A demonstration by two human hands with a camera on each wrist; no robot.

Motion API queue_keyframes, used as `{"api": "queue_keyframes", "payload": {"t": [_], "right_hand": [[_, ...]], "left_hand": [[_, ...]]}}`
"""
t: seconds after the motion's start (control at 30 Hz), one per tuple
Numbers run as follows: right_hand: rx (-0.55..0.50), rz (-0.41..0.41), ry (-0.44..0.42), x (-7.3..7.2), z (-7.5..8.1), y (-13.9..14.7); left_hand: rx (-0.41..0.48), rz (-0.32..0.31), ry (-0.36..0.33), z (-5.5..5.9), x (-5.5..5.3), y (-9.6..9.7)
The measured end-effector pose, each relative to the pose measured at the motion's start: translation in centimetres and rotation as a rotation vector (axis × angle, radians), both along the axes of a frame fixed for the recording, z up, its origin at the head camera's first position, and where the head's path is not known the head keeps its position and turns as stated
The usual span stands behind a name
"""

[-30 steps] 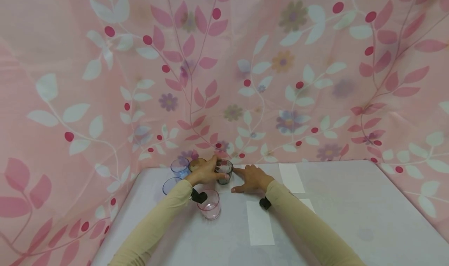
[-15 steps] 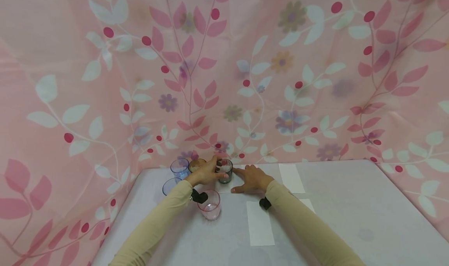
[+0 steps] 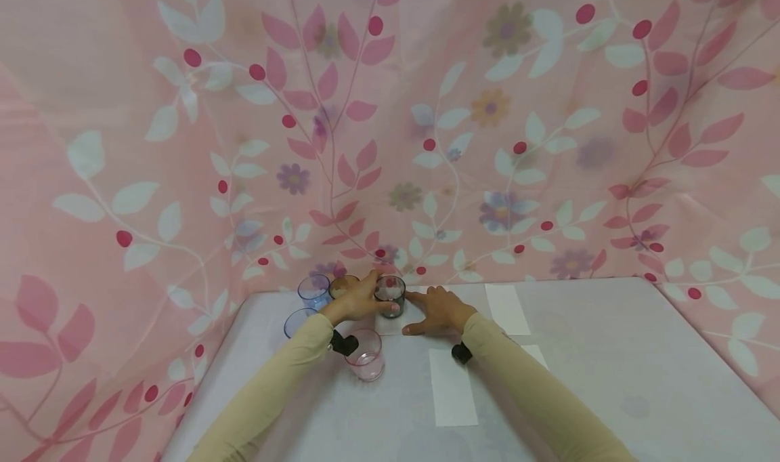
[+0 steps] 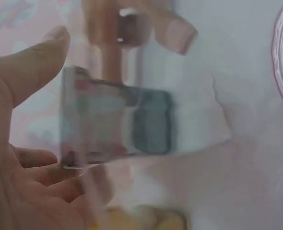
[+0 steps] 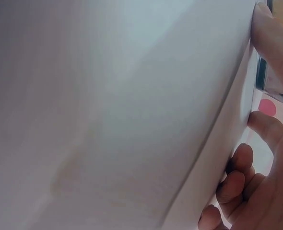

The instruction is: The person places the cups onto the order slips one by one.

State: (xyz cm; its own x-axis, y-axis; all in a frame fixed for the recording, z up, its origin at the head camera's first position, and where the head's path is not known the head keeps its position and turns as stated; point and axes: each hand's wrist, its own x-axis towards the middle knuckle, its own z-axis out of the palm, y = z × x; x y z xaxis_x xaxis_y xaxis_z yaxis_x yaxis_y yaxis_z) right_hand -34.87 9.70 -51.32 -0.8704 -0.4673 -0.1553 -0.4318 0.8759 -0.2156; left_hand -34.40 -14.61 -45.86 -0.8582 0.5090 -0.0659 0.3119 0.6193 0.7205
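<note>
A smoky grey glass [image 3: 393,291] stands upright near the back edge of the table, on a white paper strip [image 3: 390,328]. My left hand [image 3: 355,301] holds it from the left, thumb in front and fingers behind. The left wrist view shows the same glass [image 4: 153,122], blurred, between thumb and fingers. To its right lies my right hand [image 3: 440,313], fingers spread, the index fingertip close beside the glass; contact cannot be told. In the right wrist view, fingertips [image 5: 241,155] of that hand rest along a white surface.
Left of the hands stand a blue glass [image 3: 313,291], an amber glass [image 3: 343,285] and a second blue glass [image 3: 297,322]. A pink glass [image 3: 367,364] stands nearer. Paper strips lie right [image 3: 508,309] and front [image 3: 453,389]. A floral curtain [image 3: 426,143] hangs behind.
The hands keep nearly the same place. Reflections in the grey glass have shifted slightly; the whole head view has moved a little too.
</note>
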Motion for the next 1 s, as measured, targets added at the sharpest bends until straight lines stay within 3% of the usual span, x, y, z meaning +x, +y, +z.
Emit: {"api": "queue_keyframes", "payload": {"t": [0.17,0.27,0.43,0.6,0.73,0.83,1.0], "right_hand": [[-0.004,0.009,0.009,0.0,0.1,0.1],[0.004,0.005,0.013,-0.2,0.0,0.2],[-0.009,-0.022,-0.016,-0.1,-0.3,0.2],[-0.017,-0.015,-0.023,0.2,-0.3,0.1],[-0.028,-0.002,-0.009,0.2,-0.1,0.0],[-0.032,0.007,-0.002,0.3,0.1,0.0],[-0.031,0.015,0.007,0.4,0.3,0.0]], "left_hand": [[-0.054,0.037,0.019,0.9,0.9,-0.4],[-0.043,0.053,0.006,1.5,1.6,-0.8],[0.029,0.057,0.021,2.4,3.0,-2.0],[0.211,0.022,0.022,3.1,5.9,-3.8],[0.333,0.024,0.044,2.4,8.4,-5.0],[0.371,0.032,0.072,1.2,10.1,-5.7],[0.457,0.039,0.050,-1.0,12.4,-6.0]]}}
